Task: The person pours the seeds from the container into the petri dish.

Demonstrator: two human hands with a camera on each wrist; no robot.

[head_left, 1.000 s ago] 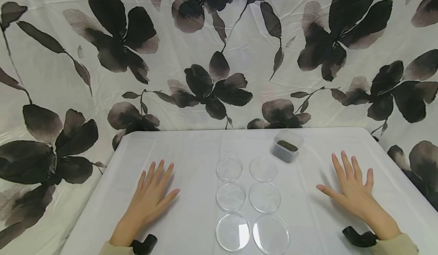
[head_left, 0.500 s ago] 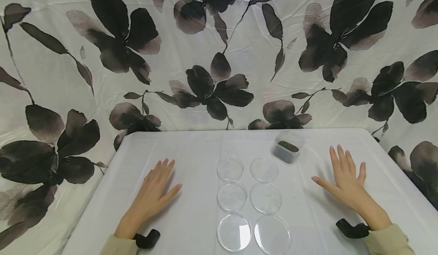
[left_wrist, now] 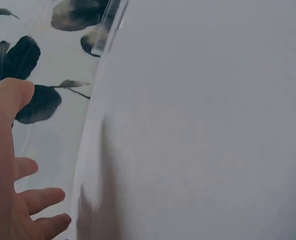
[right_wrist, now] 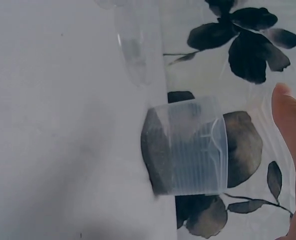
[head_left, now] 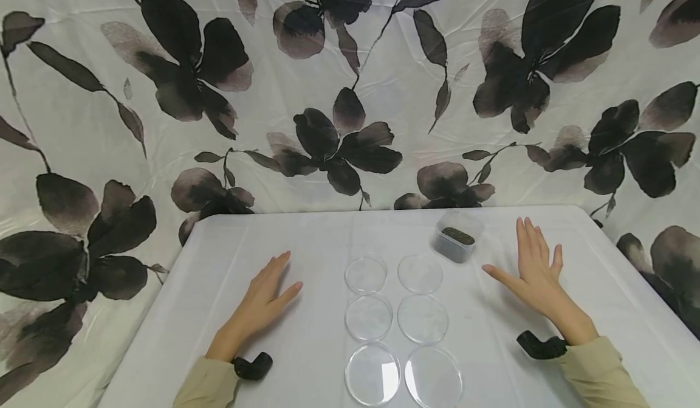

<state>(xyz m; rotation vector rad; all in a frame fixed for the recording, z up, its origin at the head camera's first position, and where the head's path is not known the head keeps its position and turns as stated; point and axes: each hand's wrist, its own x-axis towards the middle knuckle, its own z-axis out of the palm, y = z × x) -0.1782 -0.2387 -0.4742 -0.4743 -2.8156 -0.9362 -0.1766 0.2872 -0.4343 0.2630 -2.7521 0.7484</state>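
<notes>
My left hand hovers over the left part of the white table, fingers straight and thumb spread, holding nothing. On the right side my right hand is likewise straight-fingered and holds nothing. Nearest to it stands a clear plastic tub with a dark greenish crumbly material inside; the right wrist view shows the ribbed tub from the side. Between the hands lie several clear round dishes, two columns of three, among them a back left dish and a front right dish. Their contents cannot be made out.
The white table has its back edge near a white cloth printed with dark flowers. Black wrist devices sit at the left wrist and right wrist.
Both hands have moved inward and forward, the right one nearer to the tub. The left hand's fingers have drawn closer together. Dishes and tub stay in place.
</notes>
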